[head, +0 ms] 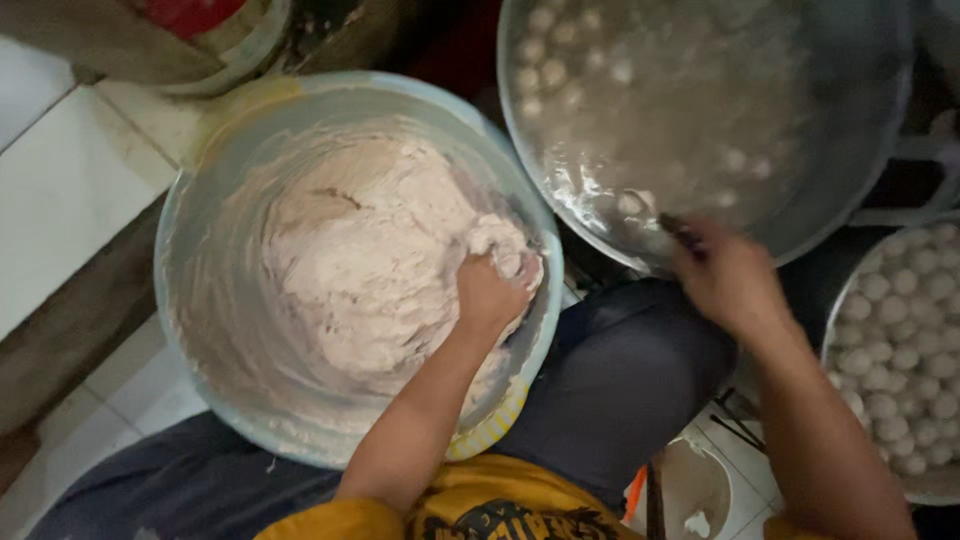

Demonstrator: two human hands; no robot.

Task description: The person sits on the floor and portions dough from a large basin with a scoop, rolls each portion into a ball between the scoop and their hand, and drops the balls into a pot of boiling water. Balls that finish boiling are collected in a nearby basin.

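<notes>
Paste [370, 250], pale and sticky, fills the big light-blue basin [200, 330] on my lap. It looks soft and heavy, clinging to the wall; I judge a scoop from the loose edge best. My left hand [490, 295] has its fingers closed into a lump of it at the right side. My right hand [730, 275] holds a dark utensil [682, 232] over the steaming pot [860, 190] of floating balls [545, 45]; motion blurs that grip. A tray of formed balls [900, 340] is cut off at right.

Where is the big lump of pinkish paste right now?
In the head view, the paste fills the pale bowl at left-centre, with the left hand squeezing its right edge, beside the steaming pot.
</notes>
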